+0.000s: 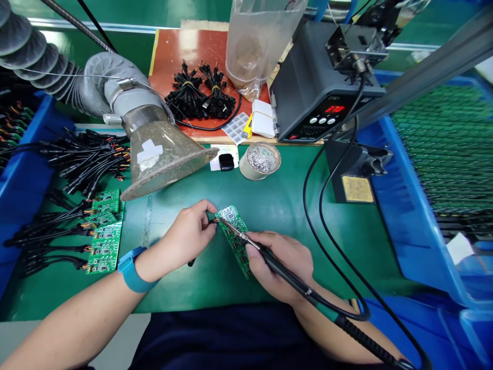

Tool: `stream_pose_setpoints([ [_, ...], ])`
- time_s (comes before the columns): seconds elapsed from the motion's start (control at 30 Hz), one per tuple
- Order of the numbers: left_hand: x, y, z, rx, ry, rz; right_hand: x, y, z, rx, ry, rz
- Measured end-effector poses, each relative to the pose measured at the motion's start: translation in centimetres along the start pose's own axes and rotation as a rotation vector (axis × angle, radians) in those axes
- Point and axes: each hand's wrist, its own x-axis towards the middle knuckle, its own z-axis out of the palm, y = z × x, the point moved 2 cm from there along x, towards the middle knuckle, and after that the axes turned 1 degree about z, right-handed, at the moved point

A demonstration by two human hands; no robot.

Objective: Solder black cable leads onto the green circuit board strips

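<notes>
A green circuit board [234, 234] lies at a slant on the green bench mat, between my two hands. My right hand [283, 262] is closed around a soldering iron [269, 258], its tip against the board's upper left part. At that same corner, my left hand [188, 231] pinches a short black cable [213, 221] whose coloured wire ends meet the board. The cable's other end [191, 262] pokes out below my left palm; the rest of it is hidden by the hand. A blue band [134, 270] circles my left wrist.
Left of my hand lie several boards with cables [103, 241] and loose black cables [88, 159]. A fume extractor hood [162, 149] hangs above them. Ahead are a solder-filled cup [260, 161], a soldering station [323, 87] and an iron stand [356, 174]. A blue bin [408, 221] flanks the right.
</notes>
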Motion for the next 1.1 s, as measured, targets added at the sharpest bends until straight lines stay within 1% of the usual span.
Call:
stream_pose_setpoints([
  [0.17, -0.4, 0.0, -0.1, 0.064, -0.008, -0.018, 0.1, -0.1, -0.3, -0.02, 0.003, 0.053],
  [0.23, -0.9, 0.0, -0.1, 0.14, 0.002, 0.018, 0.1, 0.0, -0.5, -0.019, 0.018, 0.094],
  [0.3, -1.5, -0.1, 0.0, 0.254, 0.037, 0.111, 0.2, 0.1, -0.7, -0.005, 0.049, 0.134],
  [0.37, -2.3, -0.2, 0.2, 0.385, 0.091, 0.245, 0.3, 0.3, -0.9, 0.017, 0.079, 0.15],
  [0.47, -3.2, -0.5, 0.6, 0.614, 0.158, 0.421, 0.5, 0.4, -0.8, 0.064, 0.076, 0.119],
  [0.53, -3.6, -0.6, 0.8, 0.76, 0.184, 0.496, 0.6, 0.5, -0.6, 0.094, 0.057, 0.092],
  [0.6, -3.7, -0.5, 0.9, 0.852, 0.189, 0.543, 0.7, 0.5, -0.4, 0.111, 0.033, 0.079],
  [0.7, -3.6, -0.1, 1.0, 0.891, 0.183, 0.575, 0.8, 0.6, -0.2, 0.124, 0.006, 0.076],
  [0.83, -3.6, 0.2, 1.1, 0.884, 0.193, 0.585, 0.8, 0.6, 0.0, 0.137, -0.021, 0.056],
  [1.1, -3.5, 0.2, 1.2, 0.859, 0.206, 0.591, 0.8, 0.7, 0.5, 0.142, -0.013, 0.028],
])
